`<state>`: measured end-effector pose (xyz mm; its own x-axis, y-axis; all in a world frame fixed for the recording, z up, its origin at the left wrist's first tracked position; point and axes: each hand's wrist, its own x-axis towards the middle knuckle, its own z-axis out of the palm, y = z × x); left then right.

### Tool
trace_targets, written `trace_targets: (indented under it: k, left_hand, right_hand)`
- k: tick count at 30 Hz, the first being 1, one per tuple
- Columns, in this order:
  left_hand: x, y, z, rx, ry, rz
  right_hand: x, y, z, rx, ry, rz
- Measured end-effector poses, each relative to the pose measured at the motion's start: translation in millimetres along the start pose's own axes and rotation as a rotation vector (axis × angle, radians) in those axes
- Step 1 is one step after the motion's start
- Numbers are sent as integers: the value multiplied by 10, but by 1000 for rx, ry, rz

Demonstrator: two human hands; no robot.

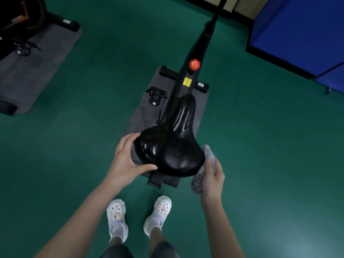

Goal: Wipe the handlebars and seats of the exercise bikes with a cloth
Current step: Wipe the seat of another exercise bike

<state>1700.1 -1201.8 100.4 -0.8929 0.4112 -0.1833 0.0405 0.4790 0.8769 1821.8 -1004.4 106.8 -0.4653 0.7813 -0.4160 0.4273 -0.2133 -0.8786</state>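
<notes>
The floor [74, 146] was dark green and smooth. A grey mat [143, 112] lay on it under the exercise bike [188, 79], whose black frame ran away from the camera, carrying a red knob [194, 64] and a yellow sticker [187, 82]; a pedal [156, 94] stuck out to its left. At the upper left a second exercise bike [16, 21] stood on its own grey mat [31, 75]. A blue panel [297, 30] filled the upper right corner. The person's white clogs [116, 218] stood on the floor just behind the bike.

The glossy black seat [173, 146] sat between the two hands, its narrow nose pointing away from the person. The left hand [126, 161] gripped the seat's rear left edge: its fingers [130, 138] were spread and curved against the left side, with the thumb laid along the back rim. The right hand [212, 175] held a grey cloth [202, 170] bunched against the seat's rear right edge, its fingers curled round the cloth and pressing it to the seat's side. The cloth stuck out above and below the hand
</notes>
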Motion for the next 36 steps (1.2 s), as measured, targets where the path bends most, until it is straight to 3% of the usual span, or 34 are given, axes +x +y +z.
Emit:
trace_targets:
  k: [5,9,13,17,25,27,32,36]
  left_hand:
    - [2,-46,5,-54,-3,-19]
    - [5,-84,14,-37,-16,-28]
    - [1,-101,27,-47,-9,-44]
    - [2,-104,38,-59,-3,-41]
    - [-15,-98,54,-79,12,-24]
    - [-21,-94,57,-88,19,-22]
    - [-35,-68,63,-111,23,-39]
    - [-52,-54,63,-138,18,-62]
  right_hand:
    - [523,-384,207,-352,-159,-39]
    - [657,-593,500,-424,-180,-91]
    - [145,-495,510,-492,-81,-488]
    - [121,-263,370,-515,-308,-857]
    - [655,-703,763,-444,-274,-848]
    - [570,-684,826,-555,-333,-968]
    - [577,-695,712,-792,-681,-1228]
    - [954,-1039,859,-979,-606,-1251]
